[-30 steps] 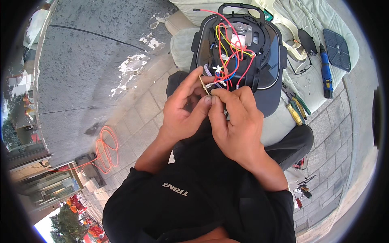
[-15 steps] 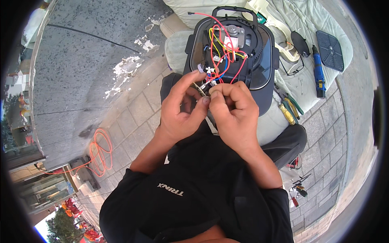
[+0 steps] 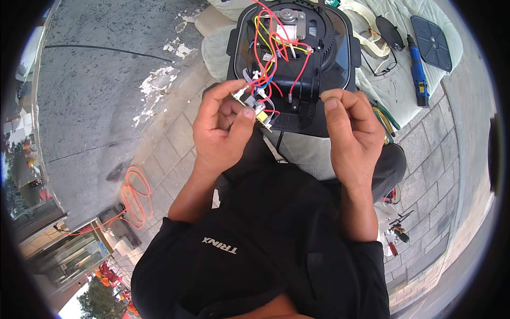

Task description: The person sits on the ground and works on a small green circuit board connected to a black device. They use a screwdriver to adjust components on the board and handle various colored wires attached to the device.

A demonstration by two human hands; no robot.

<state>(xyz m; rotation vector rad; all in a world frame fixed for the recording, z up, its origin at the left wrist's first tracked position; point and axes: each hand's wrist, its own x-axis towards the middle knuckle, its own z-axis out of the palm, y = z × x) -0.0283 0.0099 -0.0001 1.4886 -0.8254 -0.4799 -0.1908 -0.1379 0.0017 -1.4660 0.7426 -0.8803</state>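
Observation:
My left hand [image 3: 220,130] pinches a small circuit board [image 3: 261,117] between thumb and fingers, holding it tilted at the near edge of an opened black appliance [image 3: 342,66]. White plugs and a yellow component show on the board; my fingers cover part of it. Red, blue and yellow wires [image 3: 276,33] run from it over the appliance's exposed inside. One red wire ends in a connector [image 3: 290,99] lying apart from the board. My right hand [image 3: 353,127] is closed in a pinch over the appliance's near right side; anything between its fingertips is too small to make out.
Right of the appliance, a pale mat bears a cream ring-shaped part [image 3: 370,45], glasses [image 3: 383,72], a blue power screwdriver [image 3: 417,74], a black slotted plate [image 3: 431,43] and pliers [image 3: 388,118]. More tools [image 3: 396,234] lie on the paving. A coiled orange cable [image 3: 126,196] is at left.
My right hand has moved away from the board to the right, still pinched. My left hand has shifted slightly left with the board, which now shows more. The view has moved, so the appliance sits higher.

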